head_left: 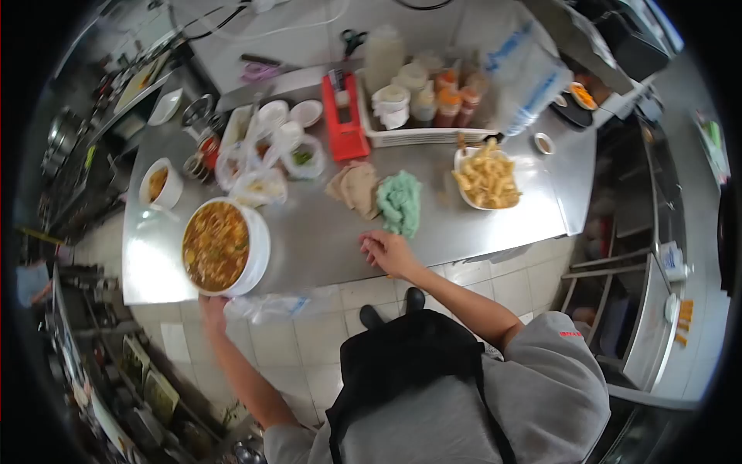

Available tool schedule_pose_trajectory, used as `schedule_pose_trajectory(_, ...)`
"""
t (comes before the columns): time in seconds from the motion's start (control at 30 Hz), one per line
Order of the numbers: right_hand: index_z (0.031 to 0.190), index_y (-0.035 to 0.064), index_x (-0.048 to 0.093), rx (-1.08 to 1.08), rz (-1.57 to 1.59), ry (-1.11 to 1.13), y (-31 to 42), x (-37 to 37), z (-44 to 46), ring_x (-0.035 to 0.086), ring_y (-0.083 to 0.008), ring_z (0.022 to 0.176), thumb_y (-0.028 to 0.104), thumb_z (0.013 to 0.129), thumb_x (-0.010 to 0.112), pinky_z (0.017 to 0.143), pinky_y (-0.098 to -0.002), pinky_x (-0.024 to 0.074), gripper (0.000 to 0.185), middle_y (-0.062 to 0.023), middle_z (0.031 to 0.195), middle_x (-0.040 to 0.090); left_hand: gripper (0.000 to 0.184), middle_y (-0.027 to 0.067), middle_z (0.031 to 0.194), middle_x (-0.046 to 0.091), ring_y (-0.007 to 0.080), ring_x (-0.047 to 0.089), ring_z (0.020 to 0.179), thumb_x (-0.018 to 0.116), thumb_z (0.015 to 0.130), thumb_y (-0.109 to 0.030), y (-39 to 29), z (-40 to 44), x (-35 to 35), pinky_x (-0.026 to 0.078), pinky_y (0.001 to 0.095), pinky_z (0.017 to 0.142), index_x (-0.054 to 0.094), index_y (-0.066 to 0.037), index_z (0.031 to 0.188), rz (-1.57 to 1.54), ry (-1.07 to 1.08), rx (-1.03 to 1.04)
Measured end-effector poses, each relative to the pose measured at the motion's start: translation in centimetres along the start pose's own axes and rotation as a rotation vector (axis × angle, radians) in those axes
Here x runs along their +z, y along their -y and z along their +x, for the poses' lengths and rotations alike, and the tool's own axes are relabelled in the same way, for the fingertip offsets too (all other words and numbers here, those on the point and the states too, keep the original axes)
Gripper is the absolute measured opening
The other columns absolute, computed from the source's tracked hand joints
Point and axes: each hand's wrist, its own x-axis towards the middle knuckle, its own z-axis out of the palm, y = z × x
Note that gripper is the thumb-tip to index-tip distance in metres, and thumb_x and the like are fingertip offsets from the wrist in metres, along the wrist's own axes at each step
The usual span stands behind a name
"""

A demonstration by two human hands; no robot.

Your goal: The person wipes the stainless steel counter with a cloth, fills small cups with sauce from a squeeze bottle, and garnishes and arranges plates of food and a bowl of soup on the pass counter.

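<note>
A large white tub (259,251) full of brown stew with chunks stands at the front left of the steel table. My left hand (214,311) is at the table's front edge, right against the tub's near side; its fingers are mostly hidden. Beside that hand, a clear plastic bag (267,307) hangs at the table edge. My right hand (386,251) hovers over the front edge with fingers loosely bent and apart, nothing visible in them. Just beyond it lie a crumpled green cloth (399,203) and a beige cloth (355,188).
A white bowl of fried food (488,179) stands to the right. Behind are a red dispenser (345,124) and a white basket (421,139) of sauce bottles. Bagged portions (261,185) and a small bowl (160,185) occupy the left. Shelving (610,309) flanks the right.
</note>
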Motion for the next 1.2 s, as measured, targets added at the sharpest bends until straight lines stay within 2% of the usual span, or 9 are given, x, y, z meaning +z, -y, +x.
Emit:
schedule_pose_trajectory(0.13, 0.103, 0.0004, 0.055, -0.001, 0.062, 0.088, 0.5, 3.9, 2.0, 0.058, -0.0126, 0.058, 0.010, 0.086, 0.046, 0.052, -0.0253, 0.0481, 0.022, -0.0079, 0.072, 0.059, 0.030, 0.0064, 0.095, 0.059, 0.0146, 0.058, 0.079, 0.054, 0.080, -0.012, 1.1, 0.4, -1.3, 0.049, 0.0269, 0.064, 0.050, -0.003, 0.108, -0.012, 0.169, -0.014)
schedule_pose_trajectory(0.27, 0.102, 0.0007, 0.056, -0.046, -0.012, 0.127, 2.4, 6.9, 4.5, 0.059, -0.0174, 0.059, 0.011, 0.086, 0.047, 0.054, -0.0277, 0.0484, 0.022, -0.0102, 0.072, 0.060, 0.025, 0.0056, 0.091, 0.059, 0.0125, 0.058, 0.076, 0.053, 0.083, -0.011, -0.4, -0.9, 1.2, 0.050, 0.0253, 0.063, 0.048, -0.004, 0.107, -0.036, 0.082, -0.048)
schedule_pose_trajectory(0.47, 0.094, 0.0030, 0.059, -0.488, -0.558, -0.089, 3.0, 5.4, 6.2, 0.055, -0.0281, 0.081, 0.007, 0.078, 0.054, 0.071, -0.0334, 0.0450, 0.018, -0.0125, 0.085, 0.058, 0.025, 0.0066, 0.089, 0.059, 0.0129, 0.059, 0.073, 0.053, 0.085, -0.012, -0.6, -3.3, 3.9, 0.051, 0.0247, 0.060, 0.046, -0.004, 0.107, -0.117, -0.024, -0.050)
schedule_pose_trajectory(0.63, 0.089, 0.0047, 0.061, -0.707, -0.999, -0.379, 2.8, 1.0, 6.8, 0.051, -0.0263, 0.086, 0.005, 0.074, 0.057, 0.071, -0.0353, 0.0421, 0.016, -0.0098, 0.089, 0.056, 0.042, 0.0135, 0.095, 0.056, 0.0173, 0.061, 0.074, 0.048, 0.086, -0.007, -0.9, -5.0, 5.9, 0.054, 0.0254, 0.056, 0.030, -0.004, 0.124, -0.160, -0.086, -0.020)
schedule_pose_trajectory(0.7, 0.086, 0.0044, 0.060, -0.735, -0.793, -0.370, 3.6, -0.1, 6.4, 0.051, -0.0256, 0.079, 0.003, 0.073, 0.058, 0.066, -0.0346, 0.0422, 0.014, -0.0096, 0.086, 0.056, 0.051, 0.0155, 0.099, 0.054, 0.0180, 0.060, 0.075, 0.050, 0.085, -0.006, -1.1, -5.7, 6.9, 0.054, 0.0262, 0.056, 0.023, -0.004, 0.128, -0.207, -0.108, -0.002)
schedule_pose_trajectory(0.9, 0.085, 0.0020, 0.060, -0.365, -0.531, -0.053, -3.3, -0.1, -7.8, 0.050, -0.0269, 0.057, -0.003, 0.073, 0.057, 0.055, -0.0317, 0.0432, 0.013, -0.0111, 0.073, 0.054, 0.064, 0.0194, 0.097, 0.049, 0.0215, 0.059, 0.075, 0.051, 0.083, -0.004, -1.4, -8.1, 9.7, 0.054, 0.0274, 0.057, 0.009, -0.005, 0.131, -0.240, -0.183, -0.023)
schedule_pose_trajectory(0.97, 0.086, -0.0001, 0.060, -0.157, -0.388, 0.010, -4.1, 1.5, -12.0, 0.053, -0.0280, 0.061, -0.001, 0.074, 0.055, 0.058, -0.0324, 0.0443, 0.012, -0.0131, 0.073, 0.055, 0.067, 0.0208, 0.097, 0.048, 0.0227, 0.059, 0.075, 0.052, 0.083, -0.005, -1.7, -8.7, 10.3, 0.054, 0.0277, 0.057, 0.005, -0.006, 0.131, -0.258, -0.153, -0.050)
schedule_pose_trajectory(1.1, 0.088, -0.0004, 0.059, -0.142, -0.389, 0.097, -7.6, 3.4, -14.4, 0.056, -0.0283, 0.065, 0.004, 0.078, 0.054, 0.060, -0.0328, 0.0449, 0.013, -0.0145, 0.078, 0.058, 0.073, 0.0226, 0.100, 0.049, 0.0252, 0.060, 0.076, 0.052, 0.083, -0.004, -0.9, -9.6, 11.4, 0.054, 0.0291, 0.060, -0.002, -0.009, 0.132, -0.392, -0.083, -0.039)
schedule_pose_trajectory(1.2, 0.090, 0.0005, 0.060, -0.197, -0.355, 0.160, -4.1, 4.5, -13.0, 0.056, -0.0285, 0.064, 0.006, 0.078, 0.056, 0.058, -0.0330, 0.0446, 0.014, -0.0141, 0.077, 0.058, 0.068, 0.0210, 0.101, 0.050, 0.0280, 0.061, 0.077, 0.050, 0.083, -0.002, -0.9, -10.5, 12.1, 0.053, 0.0328, 0.065, 0.002, -0.011, 0.130, -0.416, -0.086, -0.058)
